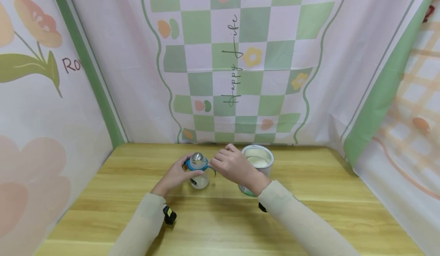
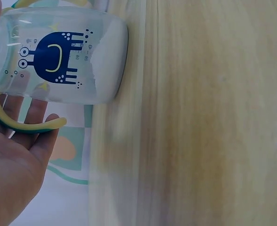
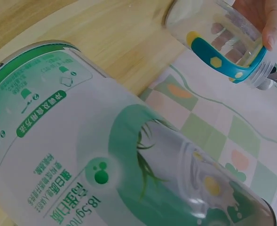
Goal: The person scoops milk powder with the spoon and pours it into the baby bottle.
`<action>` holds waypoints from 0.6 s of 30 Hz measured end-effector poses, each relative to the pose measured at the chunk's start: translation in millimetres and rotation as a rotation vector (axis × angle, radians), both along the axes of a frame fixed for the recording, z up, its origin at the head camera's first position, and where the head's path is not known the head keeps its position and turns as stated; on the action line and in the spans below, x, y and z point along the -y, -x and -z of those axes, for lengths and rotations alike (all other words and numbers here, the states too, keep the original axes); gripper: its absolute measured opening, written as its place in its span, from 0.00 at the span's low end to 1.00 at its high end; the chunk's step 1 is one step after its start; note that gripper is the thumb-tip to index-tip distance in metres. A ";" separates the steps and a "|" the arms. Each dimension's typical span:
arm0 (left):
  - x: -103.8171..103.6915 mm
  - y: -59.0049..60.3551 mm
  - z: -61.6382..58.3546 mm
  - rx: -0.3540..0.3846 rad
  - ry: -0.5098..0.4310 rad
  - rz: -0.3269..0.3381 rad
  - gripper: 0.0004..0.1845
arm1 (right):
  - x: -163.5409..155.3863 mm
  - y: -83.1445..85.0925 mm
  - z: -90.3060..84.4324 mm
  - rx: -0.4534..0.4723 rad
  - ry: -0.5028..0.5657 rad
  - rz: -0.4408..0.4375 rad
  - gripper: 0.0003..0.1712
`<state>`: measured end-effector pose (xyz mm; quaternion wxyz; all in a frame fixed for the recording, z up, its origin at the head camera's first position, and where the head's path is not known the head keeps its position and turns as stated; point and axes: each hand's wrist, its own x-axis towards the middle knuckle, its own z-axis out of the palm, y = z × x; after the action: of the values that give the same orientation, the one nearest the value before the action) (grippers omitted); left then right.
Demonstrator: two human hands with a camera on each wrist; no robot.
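- Hands meet over a small clear baby bottle (image 1: 199,174) that stands upright near the middle of the wooden desk (image 1: 103,195), just left of an open tin of milk powder (image 1: 258,163).
- We see the left hand (image 1: 175,176) cupped round the bottle's side, its grip curled on the glass with fingers under the yellow and teal handle (image 2: 32,126).
- We see the right hand (image 1: 232,165) over the bottle's mouth, fingers bent at the blue collar (image 3: 232,63); something shiny shows at the opening, and we cannot tell what it is or whether the fingers pinch it.
- We judge that white powder already lies in the bottle's base, seen in the left wrist view.
- Risk one: the right forearm passes just in front of the tin, so a swing of the sleeve (image 1: 292,214) could knock it and spill powder across the desk.
- Risk two: the bottle is narrow and light, so a push at the top could tip it if the left grip loosens.
- Risk three: any powder brought over could miss the narrow mouth and scatter on the desk.
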<state>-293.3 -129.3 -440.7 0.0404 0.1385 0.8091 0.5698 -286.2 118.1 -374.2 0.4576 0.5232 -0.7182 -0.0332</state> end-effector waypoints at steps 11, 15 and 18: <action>1.2 0.7 0.8 0.008 0.007 -0.008 0.41 | 3.0 -3.3 0.7 0.134 0.066 0.041 0.08; 0.9 1.2 0.7 0.012 0.004 -0.009 0.41 | 2.3 -3.0 2.2 0.248 0.137 0.031 0.06; 0.8 1.2 0.5 0.015 0.003 -0.009 0.42 | 1.5 -3.0 2.3 0.295 0.158 0.039 0.05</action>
<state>-294.4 -130.1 -441.2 0.0441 0.1307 0.8101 0.5698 -283.2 116.6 -376.4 0.3862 0.4706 -0.7880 0.0915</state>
